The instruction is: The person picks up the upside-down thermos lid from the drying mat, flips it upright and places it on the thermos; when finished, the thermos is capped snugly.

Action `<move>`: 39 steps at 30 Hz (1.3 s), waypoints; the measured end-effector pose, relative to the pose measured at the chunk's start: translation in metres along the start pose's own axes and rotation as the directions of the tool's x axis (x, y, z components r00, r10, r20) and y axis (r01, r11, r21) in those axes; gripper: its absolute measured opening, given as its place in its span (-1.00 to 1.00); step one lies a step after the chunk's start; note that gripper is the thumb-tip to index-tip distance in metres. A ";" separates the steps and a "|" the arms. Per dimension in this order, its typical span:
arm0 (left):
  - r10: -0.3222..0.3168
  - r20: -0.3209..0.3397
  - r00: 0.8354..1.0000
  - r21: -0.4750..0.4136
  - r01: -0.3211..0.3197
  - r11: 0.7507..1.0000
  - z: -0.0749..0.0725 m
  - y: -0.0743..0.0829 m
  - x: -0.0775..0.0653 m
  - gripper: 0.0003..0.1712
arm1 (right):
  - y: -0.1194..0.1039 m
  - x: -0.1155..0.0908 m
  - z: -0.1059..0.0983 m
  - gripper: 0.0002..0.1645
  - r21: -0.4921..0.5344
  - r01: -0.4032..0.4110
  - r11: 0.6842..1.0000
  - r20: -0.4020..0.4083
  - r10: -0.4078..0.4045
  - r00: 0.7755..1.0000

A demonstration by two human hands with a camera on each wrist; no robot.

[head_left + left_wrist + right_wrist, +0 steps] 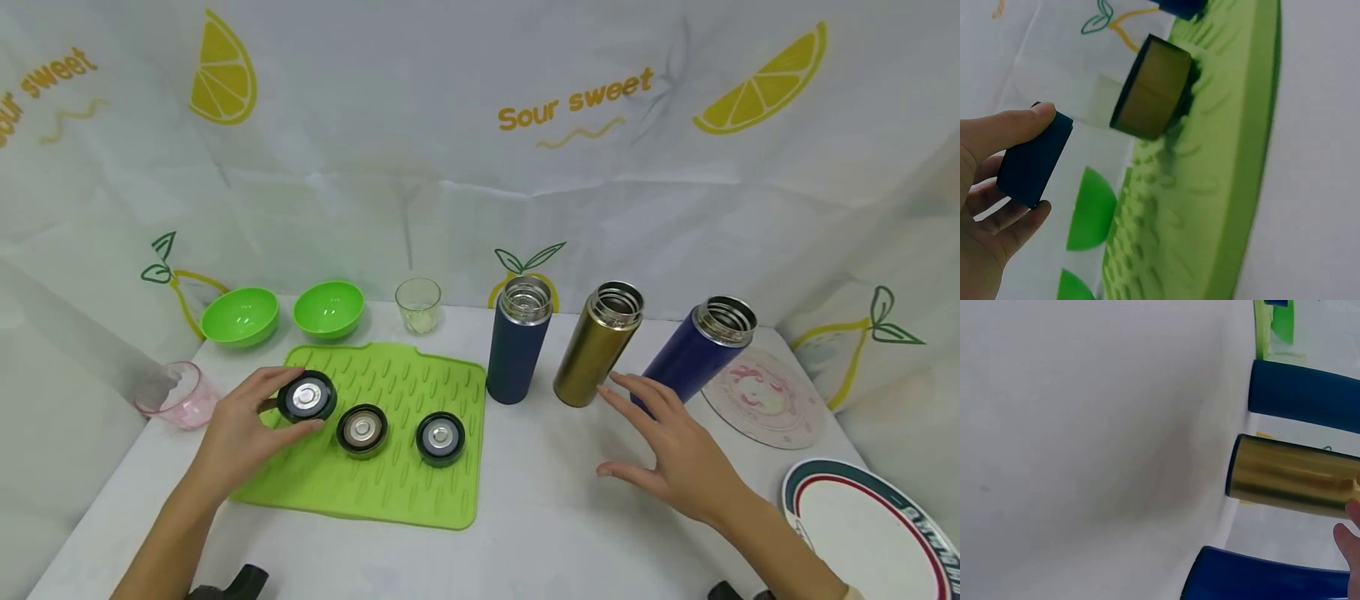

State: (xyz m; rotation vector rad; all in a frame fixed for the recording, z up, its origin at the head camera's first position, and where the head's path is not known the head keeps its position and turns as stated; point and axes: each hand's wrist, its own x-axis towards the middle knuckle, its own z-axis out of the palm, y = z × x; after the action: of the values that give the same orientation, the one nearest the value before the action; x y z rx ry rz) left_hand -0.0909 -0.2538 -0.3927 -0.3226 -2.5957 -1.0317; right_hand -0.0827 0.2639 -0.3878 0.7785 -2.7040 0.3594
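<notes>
My left hand [240, 429] pinches a dark blue bottle lid [308, 397] between thumb and fingers, above the left part of the green mat [405, 492]. In the left wrist view the held lid [1035, 159] is clear of the mat, its side facing the camera. Two other lids lie on the mat, a gold-brown one [363, 430] and a blue one [441, 438]. My right hand [686, 454] is spread and holds nothing, close to the uncapped gold bottle [592, 358] and the uncapped blue bottle [686, 354]. An uncapped dark teal bottle [516, 354] stands left of the gold one.
Behind the mat are two green bowls [242, 318] and a clear glass [418, 307]. A pink glass [183, 400] sits at the left edge. On the right lie a round pink-patterned board [780, 408] and a white plate [862, 533]. A printed cloth hangs behind.
</notes>
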 end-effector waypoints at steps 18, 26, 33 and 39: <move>0.355 0.111 0.928 -0.208 -0.327 0.922 0.062 0.107 0.044 -0.14 | -0.034 0.038 -0.001 -0.06 0.317 0.081 0.945 -0.154 -0.033 0.988; 0.340 0.150 0.928 -0.309 -0.283 0.908 0.095 0.128 0.056 -0.18 | -0.045 0.050 0.001 -0.20 0.489 0.081 0.868 -0.167 0.002 0.986; 0.373 0.156 0.915 -0.411 -0.283 0.866 0.111 0.136 0.056 -0.19 | -0.055 0.057 0.007 -0.41 0.685 0.045 0.727 -0.097 0.029 0.995; 0.416 0.145 0.898 -0.439 -0.318 0.840 0.117 0.141 0.056 -0.19 | -0.060 0.060 0.013 -0.55 0.785 -0.013 0.620 -0.010 0.034 0.999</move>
State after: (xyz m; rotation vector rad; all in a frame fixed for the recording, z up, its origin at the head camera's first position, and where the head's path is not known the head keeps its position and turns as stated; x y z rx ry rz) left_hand -0.1221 -0.0673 -0.3638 -1.0668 -2.3412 -1.4461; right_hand -0.1007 0.1822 -0.3694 0.9155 -2.4535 1.6318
